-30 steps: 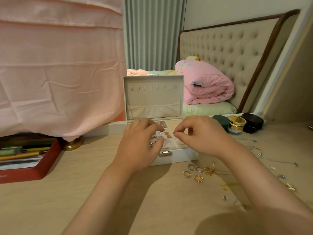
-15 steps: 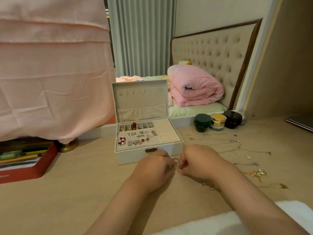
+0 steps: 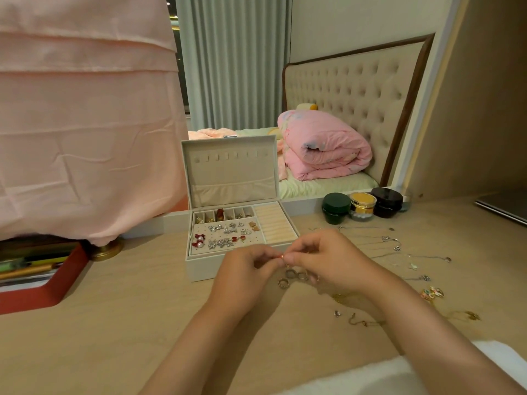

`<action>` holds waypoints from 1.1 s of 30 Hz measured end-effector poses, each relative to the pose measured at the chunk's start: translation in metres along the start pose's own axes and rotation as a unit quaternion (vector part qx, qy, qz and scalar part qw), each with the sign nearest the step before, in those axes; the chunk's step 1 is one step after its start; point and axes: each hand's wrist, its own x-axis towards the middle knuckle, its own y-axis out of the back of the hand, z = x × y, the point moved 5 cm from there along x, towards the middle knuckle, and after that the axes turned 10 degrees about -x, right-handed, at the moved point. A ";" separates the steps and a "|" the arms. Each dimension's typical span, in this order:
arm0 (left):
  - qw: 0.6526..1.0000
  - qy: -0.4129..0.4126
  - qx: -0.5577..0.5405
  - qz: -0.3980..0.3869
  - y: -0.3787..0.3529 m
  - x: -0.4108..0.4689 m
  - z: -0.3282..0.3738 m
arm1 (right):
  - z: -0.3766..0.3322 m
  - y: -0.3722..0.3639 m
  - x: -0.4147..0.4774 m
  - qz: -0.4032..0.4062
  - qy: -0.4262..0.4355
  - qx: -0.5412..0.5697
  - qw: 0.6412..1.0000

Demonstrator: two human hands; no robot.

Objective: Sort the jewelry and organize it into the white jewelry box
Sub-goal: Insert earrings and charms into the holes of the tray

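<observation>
The white jewelry box (image 3: 199, 269) stands open on the wooden desk, lid upright. Its tray holds several earrings and charms (image 3: 225, 235); the ring rolls (image 3: 275, 223) on the right are bare. Just in front of the box, my left hand (image 3: 248, 269) and my right hand (image 3: 328, 260) meet, both pinching one small gold piece with a red spot (image 3: 281, 256) between fingertips. Several rings (image 3: 291, 276) lie on the desk right under the hands.
Thin chains and pendants (image 3: 396, 246) and gold pieces (image 3: 432, 292) lie scattered right of the hands. Three jars (image 3: 362, 205) stand behind them. A red tray of books (image 3: 42, 289) sits at left under a pink cloth (image 3: 85, 124). A mirror is behind the box.
Both hands have come out of the box tray to the desk in front of it and now pinch a small piece together. The view pulled back a little.
</observation>
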 end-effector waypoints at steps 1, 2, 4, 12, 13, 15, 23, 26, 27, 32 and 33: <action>0.999 0.008 -0.027 0.014 0.003 0.002 0.003 | -0.004 0.004 0.002 0.016 0.006 0.018 1.000; 0.999 0.012 -0.046 0.024 0.006 0.005 0.008 | -0.008 0.007 0.005 0.030 0.012 0.033 0.999; 0.998 0.009 -0.055 0.042 0.010 0.013 0.016 | -0.015 0.012 0.012 0.045 0.024 0.049 0.997; 0.995 0.013 0.099 0.032 0.019 0.056 0.014 | -0.004 0.035 0.056 0.167 0.000 -0.061 0.984; 0.992 0.008 0.123 0.035 0.020 0.059 0.012 | -0.003 0.034 0.061 0.167 0.000 -0.108 0.980; 0.987 -0.008 0.153 0.039 0.021 0.063 0.008 | -0.002 0.029 0.068 0.151 -0.002 -0.184 0.971; 0.949 -0.077 0.305 0.013 0.012 0.070 -0.002 | 0.007 0.013 0.083 0.098 0.029 -0.309 0.946; 0.944 -0.082 0.320 0.006 0.010 0.071 -0.005 | 0.010 0.011 0.087 0.070 0.034 -0.331 0.940; 0.941 -0.084 0.328 0.004 0.009 0.071 -0.006 | 0.011 0.011 0.088 0.062 0.033 -0.334 0.940; 0.933 -0.094 0.348 0.002 0.008 0.071 -0.004 | 0.014 0.019 0.087 0.083 0.010 -0.287 0.954; 0.932 -0.098 0.350 -0.004 0.007 0.070 -0.004 | 0.016 0.019 0.087 0.085 0.010 -0.290 0.953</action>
